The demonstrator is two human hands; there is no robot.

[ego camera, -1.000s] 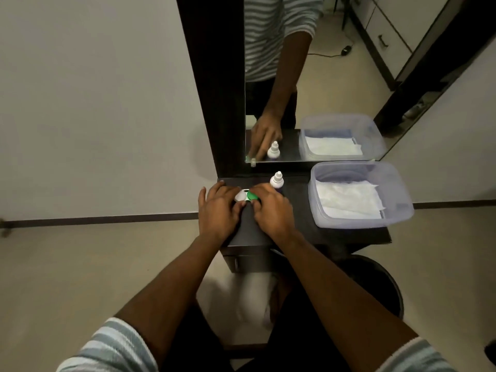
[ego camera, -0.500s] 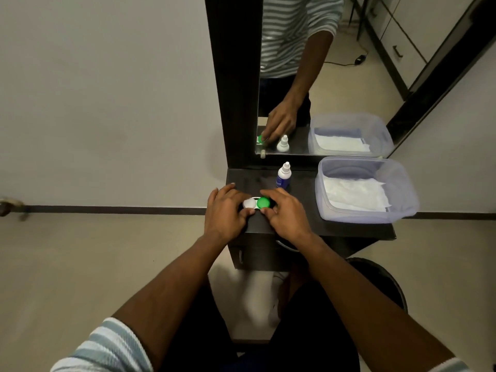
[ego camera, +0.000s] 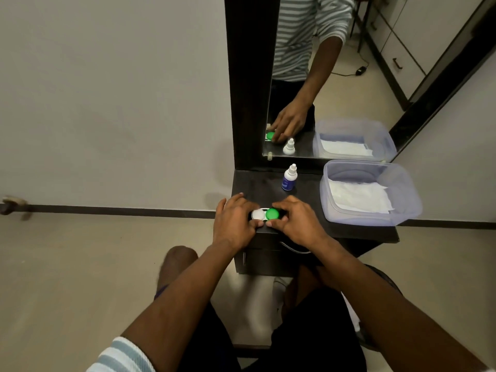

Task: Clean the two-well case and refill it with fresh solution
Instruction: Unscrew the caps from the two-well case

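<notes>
Gripping the two-well case (ego camera: 265, 214) at its ends, left hand (ego camera: 236, 221) and right hand (ego camera: 295, 222) fingers curled, round white and green caps, dark glossy table (ego camera: 257, 183).

Bare forearms, with short striped sleeves (ego camera: 118, 355) in white and grey-blue, seen again in the mirror (ego camera: 308, 76); dark shorts below.

Domestic dressing room: dark-framed wall mirror (ego camera: 322, 76) above small dark counter (ego camera: 257, 183), drawer unit (ego camera: 397, 49) reflected, beige tiled floor (ego camera: 80, 264), plain white walls (ego camera: 107, 89).
</notes>
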